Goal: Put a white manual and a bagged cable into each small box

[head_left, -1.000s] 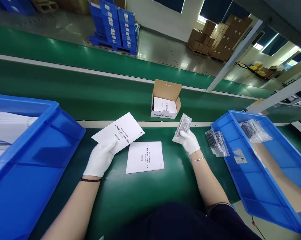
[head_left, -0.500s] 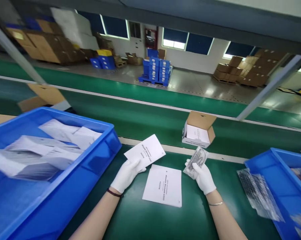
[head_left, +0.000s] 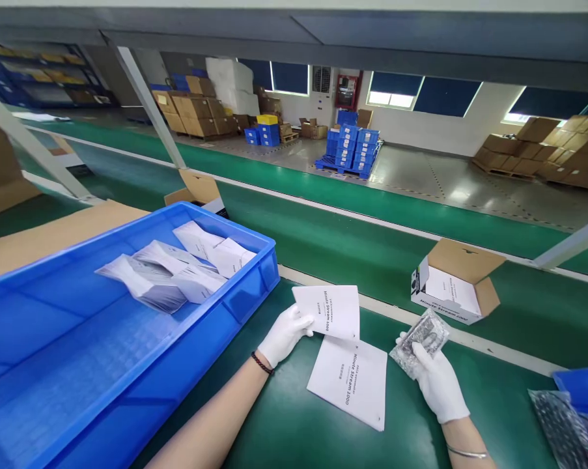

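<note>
From my end, left to right. Far left, a blue bin [head_left: 157, 391] with white booklets [head_left: 157, 273] lying loose in it. Just right of its near wall, the left hand [head_left: 284, 335] in a white glove pinches the upper booklet [head_left: 335, 309] by its left edge, thumb on top. It's over the far part of the lower booklet [head_left: 355, 384] on the green table [head_left: 294, 423]; touching or apart — can't tell.

Right hand [head_left: 440, 381], also gloved, pinches a bubble-wrapped packet [head_left: 423, 339], thumb across its face, just near of the open box [head_left: 472, 257].

To do this well I'd pinch the paper lightly at the edge so it doesn't crease, lift its near right corner clear so the sheet below isn't dragged, and hold the packet firm without crushing the wrap.

Looks: the upper booklet is white, fairly flat, thin, "Minute Stream 1000" printed in black, lines running far to near. Lower one, same print, turned slightly, edges suggest more than one sheet. Packet: clear, shiny, crinkled, something dark inside — can't identify it. Far right, more bubble-wrapped packets [head_left: 560, 423] beside a blue bin, cut off by the edge.
</note>
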Demonstrator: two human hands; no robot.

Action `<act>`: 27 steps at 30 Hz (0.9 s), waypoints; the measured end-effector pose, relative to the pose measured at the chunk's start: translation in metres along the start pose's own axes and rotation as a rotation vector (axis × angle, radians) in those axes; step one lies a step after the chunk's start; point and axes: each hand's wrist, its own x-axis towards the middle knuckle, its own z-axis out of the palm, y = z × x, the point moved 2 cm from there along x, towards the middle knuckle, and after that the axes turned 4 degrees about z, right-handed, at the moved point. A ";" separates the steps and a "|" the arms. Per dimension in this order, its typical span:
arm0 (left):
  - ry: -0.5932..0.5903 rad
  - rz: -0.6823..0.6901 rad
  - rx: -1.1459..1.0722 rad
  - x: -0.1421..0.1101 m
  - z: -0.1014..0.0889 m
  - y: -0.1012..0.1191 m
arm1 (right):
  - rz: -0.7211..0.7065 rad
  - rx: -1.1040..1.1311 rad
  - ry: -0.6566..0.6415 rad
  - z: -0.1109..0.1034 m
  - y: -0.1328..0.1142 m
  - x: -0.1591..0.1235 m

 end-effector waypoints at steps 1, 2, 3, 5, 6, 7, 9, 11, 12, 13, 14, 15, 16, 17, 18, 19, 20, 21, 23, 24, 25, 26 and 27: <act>0.004 0.004 -0.005 0.000 0.000 0.000 | 0.001 -0.001 -0.002 0.000 0.000 0.000; 0.010 0.002 -0.009 0.001 -0.001 0.000 | 0.003 -0.001 -0.003 0.001 -0.001 0.000; 0.018 -0.002 -0.014 0.001 -0.001 0.000 | 0.007 -0.002 -0.007 0.001 -0.001 -0.001; 0.032 -0.019 -0.027 0.001 -0.001 0.000 | 0.016 -0.002 -0.009 0.002 -0.002 -0.002; 0.035 -0.028 -0.032 0.002 -0.001 0.000 | 0.020 -0.003 -0.008 0.002 -0.002 -0.002; 0.036 -0.037 -0.037 0.002 -0.001 -0.001 | 0.021 -0.005 -0.007 0.002 -0.002 -0.003; 0.033 -0.051 -0.045 0.003 0.000 0.000 | 0.021 -0.010 -0.012 0.002 -0.002 -0.003; 0.026 -0.061 -0.053 0.003 0.002 0.000 | 0.024 -0.010 -0.025 0.001 -0.001 -0.002; 0.023 -0.064 -0.056 0.003 0.002 0.000 | 0.027 -0.009 -0.029 0.000 -0.001 -0.002; 0.021 -0.067 -0.059 0.003 0.002 0.000 | 0.028 -0.009 -0.032 0.000 -0.001 -0.001; 0.018 -0.069 -0.062 0.003 0.001 0.000 | 0.027 -0.009 -0.033 -0.001 0.000 -0.001; 0.013 -0.070 -0.065 0.003 0.001 -0.001 | 0.025 -0.010 -0.032 0.000 0.000 -0.001; 0.009 -0.068 -0.069 0.004 0.000 -0.002 | 0.024 -0.015 -0.031 0.000 -0.001 -0.002; 0.005 -0.064 -0.073 0.004 -0.001 -0.003 | 0.020 -0.019 -0.026 0.002 -0.001 -0.003; 0.003 -0.060 -0.077 0.005 -0.002 -0.004 | 0.018 -0.027 -0.017 0.003 -0.002 -0.004; 0.003 -0.057 -0.080 0.005 -0.003 -0.005 | 0.019 -0.038 -0.005 0.005 -0.003 -0.005; 0.005 -0.057 -0.080 0.005 -0.004 -0.005 | 0.020 -0.052 0.011 0.006 -0.004 -0.007; 0.009 -0.060 -0.079 0.005 -0.004 -0.005 | 0.018 -0.069 0.026 0.007 -0.005 -0.008; 0.012 -0.073 -0.076 0.005 -0.003 -0.005 | 0.025 -0.109 0.044 0.009 -0.007 -0.010; 0.010 -0.076 -0.074 0.004 -0.002 -0.004 | 0.036 -0.130 0.045 0.010 -0.008 -0.011; 0.004 -0.076 -0.073 0.004 -0.001 -0.002 | 0.047 -0.144 0.047 0.010 -0.009 -0.011; -0.003 -0.072 -0.071 0.003 0.000 -0.001 | 0.059 -0.149 0.049 0.009 -0.009 -0.010; -0.011 -0.068 -0.069 0.003 0.002 0.000 | 0.067 -0.151 0.051 0.008 -0.009 -0.009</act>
